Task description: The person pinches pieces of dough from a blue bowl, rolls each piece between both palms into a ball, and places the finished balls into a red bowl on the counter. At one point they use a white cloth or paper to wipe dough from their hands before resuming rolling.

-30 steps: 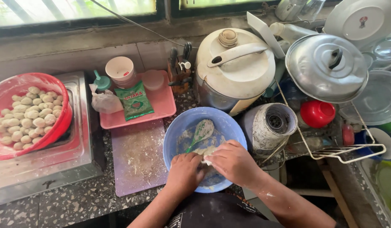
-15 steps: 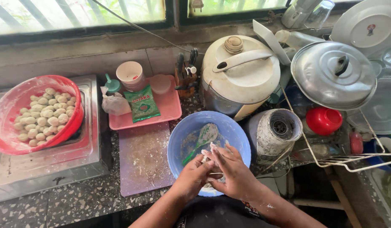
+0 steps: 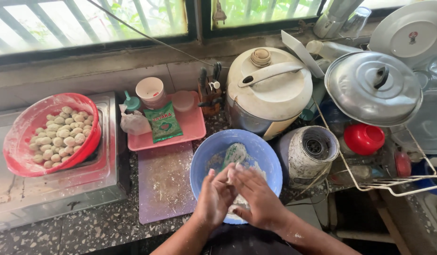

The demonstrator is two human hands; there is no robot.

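Observation:
My left hand (image 3: 212, 199) and my right hand (image 3: 257, 197) are pressed together over the near side of a blue bowl (image 3: 268, 152), with a small lump of pale dough (image 3: 230, 174) between them at the fingertips. Inside the bowl lies a green spoon (image 3: 234, 153) smeared with dough, and more pale dough shows under my hands. A floury pinkish cutting board (image 3: 163, 184) lies just left of the bowl. A red bowl (image 3: 25, 123) full of several small pale dough balls (image 3: 58, 137) sits at the far left on a metal stove top.
Behind the board a pink tray (image 3: 195, 126) holds a green packet (image 3: 162, 122), a cup (image 3: 150, 91) and a small bag. A cream rice cooker (image 3: 266, 89) stands behind the blue bowl. To the right are a dusty cylinder (image 3: 311, 152), a metal lid (image 3: 372, 87), a wire rack and a red bowl (image 3: 364, 139).
My hands have drawn closer together over the bowl and lifted the dough lump between them. The camera has shifted slightly; nothing else on the counter moved.

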